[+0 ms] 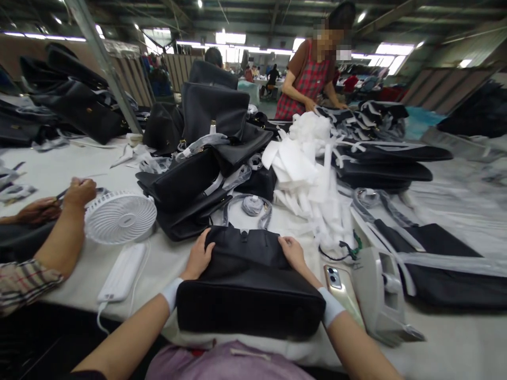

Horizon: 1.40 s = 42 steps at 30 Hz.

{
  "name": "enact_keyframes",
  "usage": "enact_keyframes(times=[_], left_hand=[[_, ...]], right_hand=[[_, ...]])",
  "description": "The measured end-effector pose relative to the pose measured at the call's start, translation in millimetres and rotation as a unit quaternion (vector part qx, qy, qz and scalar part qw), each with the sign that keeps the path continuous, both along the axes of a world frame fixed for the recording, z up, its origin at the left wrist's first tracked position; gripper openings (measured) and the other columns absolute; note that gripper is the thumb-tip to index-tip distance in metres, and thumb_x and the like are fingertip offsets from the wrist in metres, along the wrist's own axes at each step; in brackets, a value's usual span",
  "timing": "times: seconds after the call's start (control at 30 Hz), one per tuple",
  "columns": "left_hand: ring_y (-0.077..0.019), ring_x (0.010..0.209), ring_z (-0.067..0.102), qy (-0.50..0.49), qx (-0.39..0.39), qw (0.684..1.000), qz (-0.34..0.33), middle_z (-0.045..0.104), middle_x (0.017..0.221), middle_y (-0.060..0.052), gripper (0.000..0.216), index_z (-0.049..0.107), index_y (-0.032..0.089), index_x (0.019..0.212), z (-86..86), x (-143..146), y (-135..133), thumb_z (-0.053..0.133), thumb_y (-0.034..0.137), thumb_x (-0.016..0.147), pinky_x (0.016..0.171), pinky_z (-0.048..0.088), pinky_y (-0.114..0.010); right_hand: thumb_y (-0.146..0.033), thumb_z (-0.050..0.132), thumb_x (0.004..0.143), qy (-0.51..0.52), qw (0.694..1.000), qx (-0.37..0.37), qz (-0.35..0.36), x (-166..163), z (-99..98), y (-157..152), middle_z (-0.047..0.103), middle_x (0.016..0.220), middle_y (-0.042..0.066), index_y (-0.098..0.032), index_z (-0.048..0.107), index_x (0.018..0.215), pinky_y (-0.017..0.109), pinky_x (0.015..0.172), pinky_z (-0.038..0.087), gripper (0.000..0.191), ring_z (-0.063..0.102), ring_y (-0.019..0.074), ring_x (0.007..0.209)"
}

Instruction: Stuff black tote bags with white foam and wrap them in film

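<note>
A black handbag (pixel 249 274) lies at the table's near edge, its base towards me and a small clasp tab at the far edge. My left hand (pixel 200 257) is closed on the bag's far left corner, thumb on top and the other fingers partly hidden. At the opposite corner, my right hand (pixel 293 255) grips in the same way. Just beyond the bag is a coiled, plastic-wrapped strap (pixel 252 205). A phone (pixel 344 293) and a grey tape dispenser (pixel 382 295) stand right of my right wrist.
Black bags (pixel 216 105) are piled ahead, beside a heap of white foam wrapping (pixel 304 163). On the left are a white fan (pixel 121 216), a power bank (pixel 122 273) and a co-worker's hands (pixel 79 191). Another black bag (pixel 447 264) lies right. A person in a checked apron (pixel 303 79) stands across the table.
</note>
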<state>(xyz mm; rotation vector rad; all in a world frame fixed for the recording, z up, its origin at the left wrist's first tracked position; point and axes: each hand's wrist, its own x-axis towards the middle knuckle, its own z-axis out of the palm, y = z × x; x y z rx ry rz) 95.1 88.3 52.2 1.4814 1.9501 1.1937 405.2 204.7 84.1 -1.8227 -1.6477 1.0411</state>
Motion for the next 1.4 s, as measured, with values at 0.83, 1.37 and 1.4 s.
enact_keyframes(times=[0.83, 1.37, 1.4], left_hand=[[-0.0279, 0.145, 0.024, -0.257, -0.039, 0.949, -0.177, 0.030, 0.156, -0.010, 0.064, 0.042, 0.024, 0.140, 44.5, -41, -94, 0.052, 0.059, 0.087, 0.118, 0.023, -0.045], [-0.0238, 0.083, 0.068, -0.082, -0.148, 0.985, 0.031, 0.075, 0.092, -0.006, 0.037, 0.072, 0.016, 0.089, 39.0, -5, -105, 0.061, 0.050, 0.080, 0.075, 0.052, -0.032], [-0.0240, 0.083, 0.068, -0.080, -0.145, 0.985, 0.045, 0.075, 0.091, -0.007, 0.038, 0.072, 0.016, 0.087, 32.3, -3, -99, 0.060, 0.051, 0.080, 0.074, 0.052, -0.032]], right_hand=[[-0.056, 0.065, 0.068, 0.022, 0.984, 0.022, 0.177, 85, 35.2, -136, 0.072, 0.107, 0.010, -0.020, 0.070, 0.108, 0.042, 0.098, 0.050, 0.053, 0.066, 0.0316, 0.103], [-0.081, 0.045, 0.067, -0.113, 0.992, 0.046, -0.045, 38, 1.6, -126, 0.063, 0.054, 0.010, -0.021, 0.059, 0.056, 0.037, 0.059, 0.046, 0.063, 0.062, 0.0298, 0.063], [-0.084, 0.043, 0.068, -0.128, 0.990, 0.046, -0.048, 34, -3.6, -123, 0.059, 0.050, 0.009, -0.022, 0.055, 0.052, 0.036, 0.058, 0.044, 0.065, 0.060, 0.0285, 0.059]])
